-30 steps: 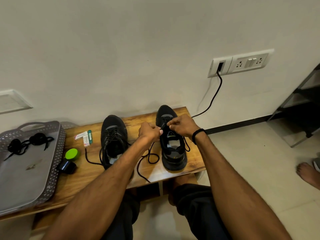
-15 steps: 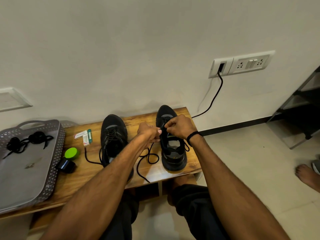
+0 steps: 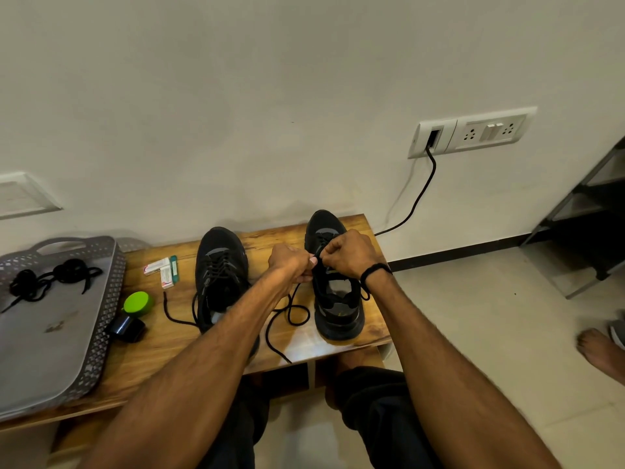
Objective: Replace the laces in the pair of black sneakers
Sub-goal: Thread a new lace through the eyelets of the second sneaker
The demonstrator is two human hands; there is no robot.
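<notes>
While both hands meet over the tongue of the right-hand sneaker [image 3: 338,311], each is curled tight. The left hand [image 3: 291,262] pinches the black lace [image 3: 288,311] between thumb & fingertips. The right hand [image 3: 350,253], knuckles up, grips the same lace just beside it, approx. at the upper-middle eyelets (the exact eyelet is hidden by the fingers). Slack from the lace drops below the left hand and makes a loop on the wooden bench [image 3: 162,350] between the two shoes, and its tail runs to the bench's front edge.

The right-hand sneaker stands upright, toe toward the wall, heel near the front edge. The left-hand sneaker [image 3: 220,265] stands parallel to it & apart, laced across the top, its heel covered by the left forearm. One lace end [image 3: 170,311] trails off it onto the bench to the left. A black wristband [image 3: 375,270] sits on the right wrist.

Further left on the bench are small white packets [image 3: 162,270] and a green round cap [image 3: 137,302] just beside a black object [image 3: 126,328]. Next to these a grey perforated tray [image 3: 105,319] holds a tangle of black laces [image 3: 44,280].

On the wall is a white socket plate [image 3: 473,132] w/ a black cable [image 3: 417,196] plugged in, which drops toward the bench's far corner. At the right edge, on the tiled floor, is another person's bare foot [image 3: 598,353].
</notes>
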